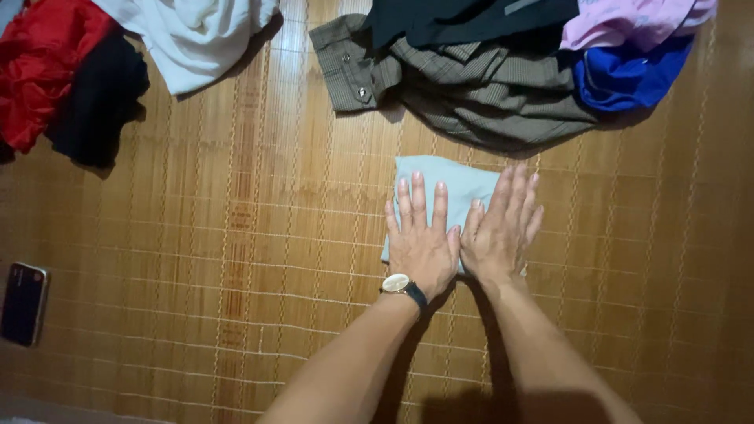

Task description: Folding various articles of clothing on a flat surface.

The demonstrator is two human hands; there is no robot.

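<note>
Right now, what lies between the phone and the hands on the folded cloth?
Nothing: in the head view, only bare bamboo mat separates the phone from the left hand pressing the folded cloth.

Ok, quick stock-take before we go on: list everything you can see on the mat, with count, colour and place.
folded cloth: 1, pale blue, centre of the mat, under both hands
plaid shirt: 1, olive-brown, top centre, just beyond the folded cloth
dark garment: 1, black, lying on the plaid shirt
pink garment: 1, pink, top right
blue garment: 1, bright blue, top right, below the pink one
white garment: 1, white, top left
red garment: 1, red, far top left
black garment: 1, black, beside the red one
phone: 1, dark, left edge
bamboo mat: 1, brown, under everything
wristwatch: 1, pale face, dark strap, left wrist
left hand: flat on the cloth, fingers spread
right hand: flat on the cloth
</note>
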